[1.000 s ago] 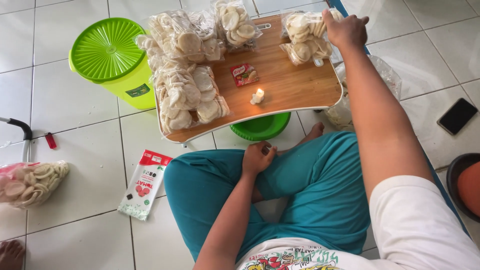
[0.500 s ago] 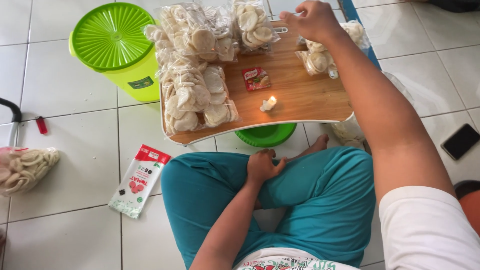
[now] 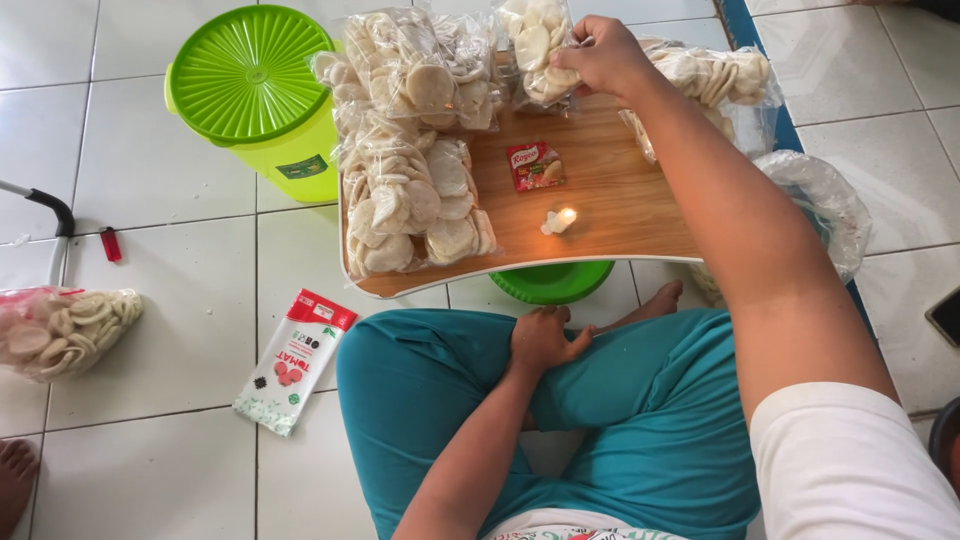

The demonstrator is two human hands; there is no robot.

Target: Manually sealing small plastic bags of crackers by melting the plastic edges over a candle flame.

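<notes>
From the head view, clear, crinkled plastic bags of pale round crackers crowd the left and far side of a low wooden table [image 3: 620, 215] with a smooth grain and rounded white edge. The right hand [image 3: 605, 55] reaches across it, arm outstretched, fingers pinched shut on the top of one cracker bag [image 3: 535, 45] at the far edge; the bag's top is cut off by the frame. A small lit candle [image 3: 560, 220] and a red sachet [image 3: 535, 165] lie on the bare wood. The left hand [image 3: 545, 340] rests on the teal trouser knee, fingers loosely curled, holding nothing. A ribbed green lidded bucket [image 3: 250, 80] stands on the tiled floor; a green bowl [image 3: 550, 283] is mostly hidden under the table.
</notes>
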